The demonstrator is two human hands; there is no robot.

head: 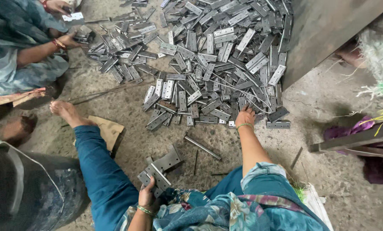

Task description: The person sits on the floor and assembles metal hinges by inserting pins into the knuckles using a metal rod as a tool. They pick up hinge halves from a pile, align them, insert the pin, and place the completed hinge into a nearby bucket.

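The right hand (245, 116) reaches into the near edge of the hinge pile (213, 64) on the floor, fingers curled among the hinges, grip unclear; the left hand (147, 196) clasps a hinge stack (160, 171) by the knee; a rod (202, 147) lies between.

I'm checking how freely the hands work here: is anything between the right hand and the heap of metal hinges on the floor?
Nothing visible: the right hand already rests on the near edge of the hinge heap.
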